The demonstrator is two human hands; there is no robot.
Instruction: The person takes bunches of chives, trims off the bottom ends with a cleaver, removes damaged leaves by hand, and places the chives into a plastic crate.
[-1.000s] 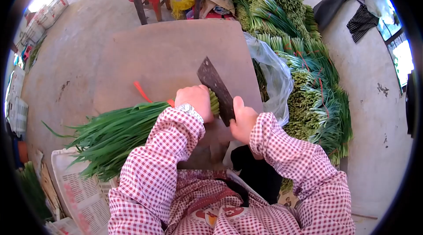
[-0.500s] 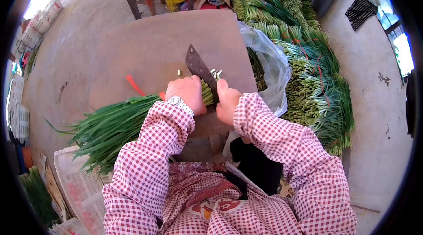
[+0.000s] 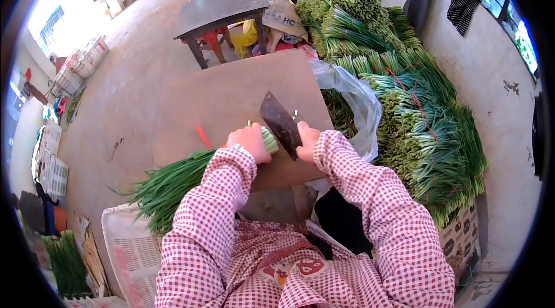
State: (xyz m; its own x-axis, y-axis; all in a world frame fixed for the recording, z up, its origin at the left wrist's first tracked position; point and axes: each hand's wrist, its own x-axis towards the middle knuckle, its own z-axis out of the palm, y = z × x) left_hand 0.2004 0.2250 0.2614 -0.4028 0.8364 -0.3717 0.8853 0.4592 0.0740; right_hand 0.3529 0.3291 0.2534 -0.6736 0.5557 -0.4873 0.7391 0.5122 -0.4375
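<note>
A bunch of garlic chives (image 3: 179, 184) lies across the brown tabletop (image 3: 231, 100), its leaves hanging over the left edge. My left hand (image 3: 250, 141) is wrapped round the stems, close to the pale cut ends (image 3: 269, 141). In my right hand (image 3: 307, 141) is a dark cleaver (image 3: 280, 123), its blade slanting up and left. A gap separates the blade from the cut ends. One small stem piece (image 3: 295, 115) shows just beyond the cleaver. Left of my left hand, a red strip (image 3: 203, 136) sticks up by the bunch.
A clear plastic bag (image 3: 363, 108) hangs open at the table's right edge. Beyond it, tied bundles of greens (image 3: 404, 129) are piled high. A dark small table (image 3: 222, 10) stands ahead. To my lower left is a white plastic crate (image 3: 130, 244).
The cleaver has come away from the stem ends toward the right. Most cut bits beside the blade are no longer visible. My view has tilted up, showing more of the room.
</note>
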